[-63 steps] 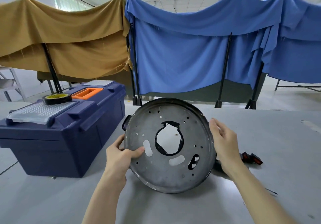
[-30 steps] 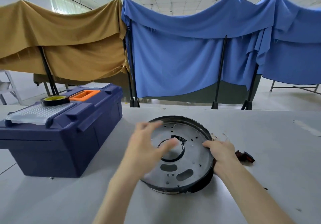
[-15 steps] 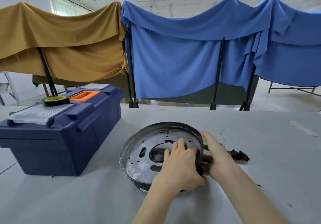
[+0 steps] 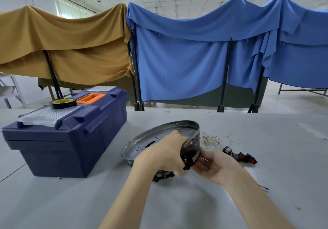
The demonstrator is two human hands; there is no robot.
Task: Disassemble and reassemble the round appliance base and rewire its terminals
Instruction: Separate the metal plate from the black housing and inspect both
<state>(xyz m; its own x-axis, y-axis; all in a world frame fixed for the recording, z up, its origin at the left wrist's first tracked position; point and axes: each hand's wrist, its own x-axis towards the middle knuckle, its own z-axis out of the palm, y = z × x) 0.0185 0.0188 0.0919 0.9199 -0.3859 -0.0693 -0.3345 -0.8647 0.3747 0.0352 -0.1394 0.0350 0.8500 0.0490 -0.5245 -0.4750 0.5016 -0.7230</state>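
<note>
The round grey metal appliance base is tilted on the white table, its right side lifted and its left rim low. My left hand reaches across and grips the raised right rim from above. My right hand cups the dark outer wall of the base from below on the right, fingers curled against it. A black plastic part shows under the base near my left hand. Thin wires with terminals lie on the table just right of the base.
A dark blue toolbox stands to the left, with a roll of black tape on its lid. Small black and red switches lie to the right of my right hand. Blue and mustard cloths hang on stands behind the table.
The base went from upright in both hands to flat on the table, then its right side was tipped up. My left hand crossed over to the right rim.
</note>
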